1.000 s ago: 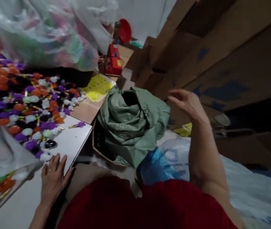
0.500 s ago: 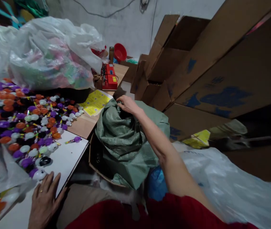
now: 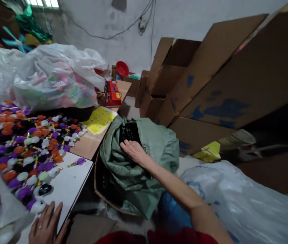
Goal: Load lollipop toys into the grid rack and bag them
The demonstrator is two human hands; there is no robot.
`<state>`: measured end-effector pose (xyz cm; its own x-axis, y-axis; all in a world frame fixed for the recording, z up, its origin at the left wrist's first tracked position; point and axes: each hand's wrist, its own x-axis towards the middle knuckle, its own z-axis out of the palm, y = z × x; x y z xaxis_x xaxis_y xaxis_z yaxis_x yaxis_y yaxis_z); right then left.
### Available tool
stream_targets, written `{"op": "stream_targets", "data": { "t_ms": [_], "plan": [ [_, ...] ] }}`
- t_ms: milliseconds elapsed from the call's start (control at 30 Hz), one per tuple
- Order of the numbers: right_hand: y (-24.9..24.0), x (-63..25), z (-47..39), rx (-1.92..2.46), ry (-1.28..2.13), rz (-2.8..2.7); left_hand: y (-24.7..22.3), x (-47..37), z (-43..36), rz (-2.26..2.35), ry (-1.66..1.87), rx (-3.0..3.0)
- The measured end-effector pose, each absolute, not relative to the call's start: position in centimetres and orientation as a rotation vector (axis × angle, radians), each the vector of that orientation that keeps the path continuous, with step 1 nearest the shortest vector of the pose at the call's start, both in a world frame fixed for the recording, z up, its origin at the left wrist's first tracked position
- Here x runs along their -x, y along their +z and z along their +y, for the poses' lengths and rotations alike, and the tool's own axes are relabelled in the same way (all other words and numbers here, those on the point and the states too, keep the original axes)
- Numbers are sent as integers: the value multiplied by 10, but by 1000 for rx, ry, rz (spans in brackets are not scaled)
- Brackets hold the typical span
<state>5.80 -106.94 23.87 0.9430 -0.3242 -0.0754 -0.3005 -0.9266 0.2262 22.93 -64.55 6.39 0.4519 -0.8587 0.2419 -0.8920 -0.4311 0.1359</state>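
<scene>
My right hand [image 3: 134,151] is at the mouth of a green woven sack [image 3: 159,137], its fingers bent over the near edge of the fabric. Inside the opening show black contents [image 3: 130,133], too dark to name. The sack sits in a cardboard box [image 3: 115,205], whose rim shows at the near left. My left hand [image 3: 46,222] lies flat on a white board [image 3: 66,176], fingers stretched out. Just beyond its fingertips is a pile of small purple, orange, white and black toys [image 3: 36,145]. One purple-headed piece [image 3: 80,161] lies apart near the board's corner.
Yellow printed sheets [image 3: 99,120] and a red device with a cable [image 3: 113,94] lie along the tabletop. Large clear bags [image 3: 57,76] stand behind the pile. Cardboard boxes [image 3: 209,78] are stacked at the right, with a white plastic bag [image 3: 235,193] at the lower right.
My right hand has moved from the sack's far edge toward me, and the mouth now gapes, exposing black contents. The view has tilted up a little. My left hand stays on the board.
</scene>
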Motion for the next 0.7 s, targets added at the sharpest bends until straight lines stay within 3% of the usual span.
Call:
{"op": "stream_targets", "data": {
  "t_ms": [100, 233, 400, 500, 700],
  "plan": [
    [235, -63, -1069, -2950, -72, -452, 100, -229, -695, -1447, 278, -2443],
    [228, -65, -1062, -2963, 131, -590, 177, -229, -833, -1854, 297, -2243],
    [223, -52, -1051, -2868, 314, -928, 213, -208, -980, -2232, -43, -2231],
    [220, -41, -1052, -2881, 372, -954, 206, -199, -996, -2161, -232, -2394],
    [209, -12, -1056, -2998, 462, -784, 210, -183, -957, -2078, -71, -2248]
  ]
}}
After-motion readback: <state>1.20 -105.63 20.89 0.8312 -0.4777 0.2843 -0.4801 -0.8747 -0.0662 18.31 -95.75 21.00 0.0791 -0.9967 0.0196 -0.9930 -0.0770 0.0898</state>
